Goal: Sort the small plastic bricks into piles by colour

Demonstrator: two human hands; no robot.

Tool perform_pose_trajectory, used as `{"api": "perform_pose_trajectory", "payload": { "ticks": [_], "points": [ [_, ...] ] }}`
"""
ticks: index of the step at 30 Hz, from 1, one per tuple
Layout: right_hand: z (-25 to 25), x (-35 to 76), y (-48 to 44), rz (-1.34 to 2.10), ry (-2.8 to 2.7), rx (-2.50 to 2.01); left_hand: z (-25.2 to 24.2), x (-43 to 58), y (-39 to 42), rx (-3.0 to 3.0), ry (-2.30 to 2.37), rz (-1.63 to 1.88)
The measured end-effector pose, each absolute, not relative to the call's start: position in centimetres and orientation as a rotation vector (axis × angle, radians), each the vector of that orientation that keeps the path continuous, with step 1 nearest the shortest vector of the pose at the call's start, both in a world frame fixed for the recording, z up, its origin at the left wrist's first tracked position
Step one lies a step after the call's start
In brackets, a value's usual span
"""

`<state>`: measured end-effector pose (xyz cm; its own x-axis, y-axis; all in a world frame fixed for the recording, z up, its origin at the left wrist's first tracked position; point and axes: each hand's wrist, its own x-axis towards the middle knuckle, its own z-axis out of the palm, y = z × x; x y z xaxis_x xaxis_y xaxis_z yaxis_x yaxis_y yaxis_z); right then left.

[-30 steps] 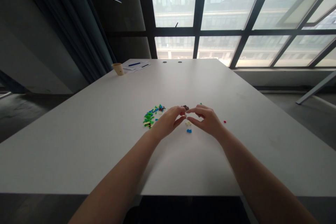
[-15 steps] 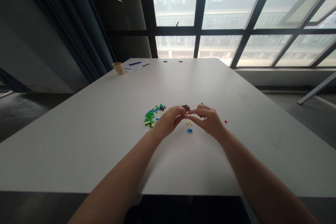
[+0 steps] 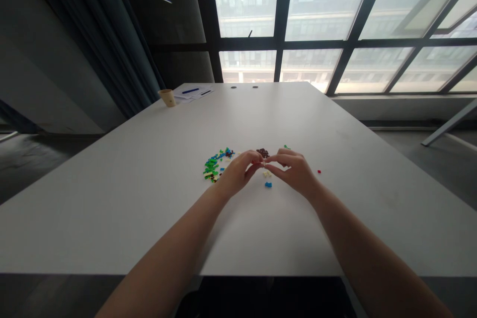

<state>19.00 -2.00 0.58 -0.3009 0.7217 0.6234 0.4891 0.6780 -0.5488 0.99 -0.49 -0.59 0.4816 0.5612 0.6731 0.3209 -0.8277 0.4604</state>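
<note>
My left hand [image 3: 242, 171] and my right hand [image 3: 292, 166] meet fingertip to fingertip over the table, both closed in a pinch. Between them is a tiny pale building brick [image 3: 263, 163], mostly covered by the fingers. Just below the fingertips lie a few cream bricks [image 3: 267, 174], and nearer to me sits a blue brick piece [image 3: 268, 185]. Behind the hands is a heap of dark brown bricks [image 3: 263, 152]. Left of my left hand spreads a curved pile of green, blue and cream bricks [image 3: 211, 165], partly hidden by that hand.
On the white table [image 3: 261, 233] a red brick [image 3: 319, 172] lies right of my right hand, and green bricks [image 3: 286, 147] lie behind it. A tan paper cup [image 3: 167, 98] and papers [image 3: 194, 94] with a blue pen [image 3: 190, 91] are at the far left.
The whole view has shifted very slightly. Both hands keep their pinch on the small pale brick, with barely any finger movement.
</note>
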Motion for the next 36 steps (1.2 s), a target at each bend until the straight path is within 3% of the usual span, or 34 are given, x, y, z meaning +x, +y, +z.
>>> {"api": "perform_pose_trajectory", "payload": {
  "ticks": [7, 12, 20, 28, 36],
  "points": [
    [0.0, 23.1, 0.0, 0.374, -2.018, -1.479, -1.5, -0.4, 1.1, 2.433, 1.178, 1.151],
    [-0.9, 26.3, 1.3, 0.520, -2.129, -1.823, -2.6, -2.5, 3.1, 2.357, 1.559, 0.870],
    [-2.0, 26.1, 1.8, 0.699, -2.238, -1.837, -3.1, -3.3, 4.3, 2.234, 1.690, 0.752],
    [-1.3, 26.0, 1.5, 0.367, -2.000, -1.865, -2.9, -5.5, 4.8, 2.007, 1.878, 0.592],
    [-1.2, 25.1, 1.4, 0.370, -1.963, -1.845, -3.3, -5.3, 4.5, 2.029, 1.797, 0.361]
  ]
}}
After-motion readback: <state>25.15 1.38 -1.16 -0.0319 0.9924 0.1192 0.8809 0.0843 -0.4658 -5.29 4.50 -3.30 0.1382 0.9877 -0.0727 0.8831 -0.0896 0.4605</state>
